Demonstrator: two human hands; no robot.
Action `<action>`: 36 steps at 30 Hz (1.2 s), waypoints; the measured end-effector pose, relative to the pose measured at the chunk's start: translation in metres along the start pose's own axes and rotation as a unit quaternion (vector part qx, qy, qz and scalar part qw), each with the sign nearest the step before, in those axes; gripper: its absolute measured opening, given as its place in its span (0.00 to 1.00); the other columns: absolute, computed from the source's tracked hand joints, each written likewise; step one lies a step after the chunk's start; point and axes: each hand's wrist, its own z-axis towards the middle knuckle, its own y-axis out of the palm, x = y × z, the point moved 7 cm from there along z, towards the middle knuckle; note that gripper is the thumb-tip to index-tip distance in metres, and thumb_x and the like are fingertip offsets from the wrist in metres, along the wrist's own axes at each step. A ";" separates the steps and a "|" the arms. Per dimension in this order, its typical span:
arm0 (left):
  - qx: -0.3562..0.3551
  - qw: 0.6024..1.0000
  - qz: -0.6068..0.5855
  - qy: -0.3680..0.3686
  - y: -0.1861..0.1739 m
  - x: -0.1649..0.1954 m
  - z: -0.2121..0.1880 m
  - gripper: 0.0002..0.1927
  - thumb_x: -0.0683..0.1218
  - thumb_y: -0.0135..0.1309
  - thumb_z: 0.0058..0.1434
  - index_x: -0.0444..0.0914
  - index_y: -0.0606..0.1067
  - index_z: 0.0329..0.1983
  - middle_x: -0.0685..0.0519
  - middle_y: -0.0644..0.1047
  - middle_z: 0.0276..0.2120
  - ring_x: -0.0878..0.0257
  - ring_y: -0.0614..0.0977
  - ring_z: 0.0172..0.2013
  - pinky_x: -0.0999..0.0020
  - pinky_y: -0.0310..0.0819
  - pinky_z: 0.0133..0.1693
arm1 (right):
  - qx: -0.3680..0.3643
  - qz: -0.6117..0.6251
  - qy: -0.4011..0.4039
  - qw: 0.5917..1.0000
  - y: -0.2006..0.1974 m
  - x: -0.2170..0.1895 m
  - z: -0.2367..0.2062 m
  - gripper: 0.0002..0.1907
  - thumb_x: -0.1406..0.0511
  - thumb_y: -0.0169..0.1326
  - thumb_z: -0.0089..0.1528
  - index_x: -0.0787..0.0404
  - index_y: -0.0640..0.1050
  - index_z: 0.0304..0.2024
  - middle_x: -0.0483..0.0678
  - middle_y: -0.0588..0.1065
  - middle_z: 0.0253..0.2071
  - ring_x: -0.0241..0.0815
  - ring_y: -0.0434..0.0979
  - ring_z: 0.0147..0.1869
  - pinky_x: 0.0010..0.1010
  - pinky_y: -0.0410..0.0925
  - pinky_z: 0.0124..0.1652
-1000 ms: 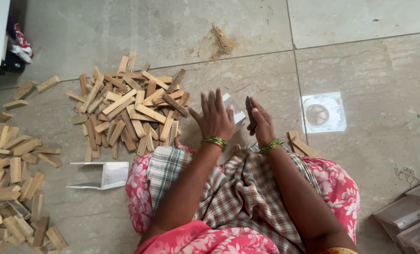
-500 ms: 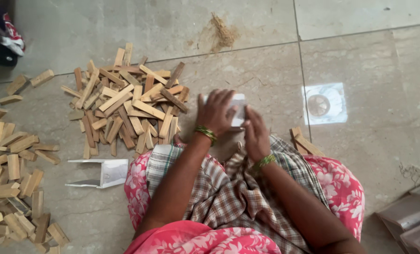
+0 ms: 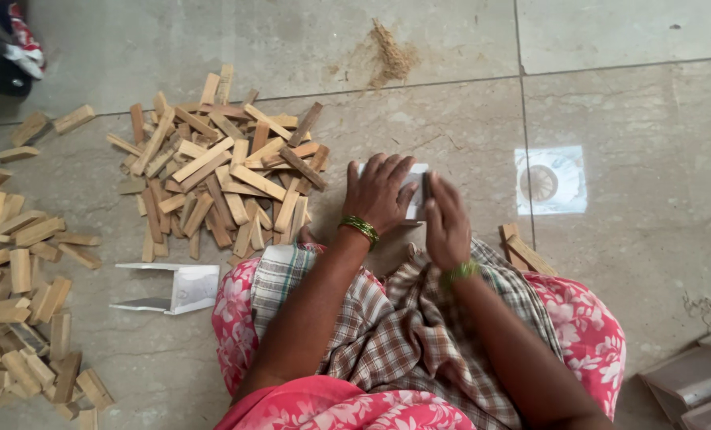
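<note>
My left hand (image 3: pixel 378 196) lies flat with its fingers spread on a white sheet (image 3: pixel 416 199) on the floor in front of my lap. My right hand (image 3: pixel 446 223) is just to its right, fingers closed around a small dark wooden piece (image 3: pixel 426 186) that stands on edge against the sheet. Both wrists wear green bangles. A large heap of short wooden blocks (image 3: pixel 220 175) lies directly left of my left hand, almost touching it.
A second spread of wooden blocks (image 3: pixel 21 279) fills the left edge. A folded white paper (image 3: pixel 172 288) lies by my left knee, and two wooden pieces (image 3: pixel 522 248) by my right knee. Sawdust (image 3: pixel 391 56) sits farther out, a white square with a disc (image 3: pixel 552 181) right, grey trays (image 3: pixel 698 382) bottom right.
My left hand has come down from a raised, spread pose and now presses on the white sheet. My right hand has brought the wooden piece down against the sheet.
</note>
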 end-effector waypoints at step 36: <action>0.321 0.870 -0.332 -0.172 -0.094 -0.182 -0.097 0.49 0.52 0.78 0.42 0.38 0.66 0.66 0.50 0.75 0.57 0.55 0.80 0.59 0.60 0.76 0.63 | 0.021 0.247 0.302 0.920 -0.045 0.149 -0.005 0.28 0.59 0.43 0.67 0.48 0.69 0.72 0.50 0.77 0.44 0.39 0.70 0.23 0.32 0.66 0.24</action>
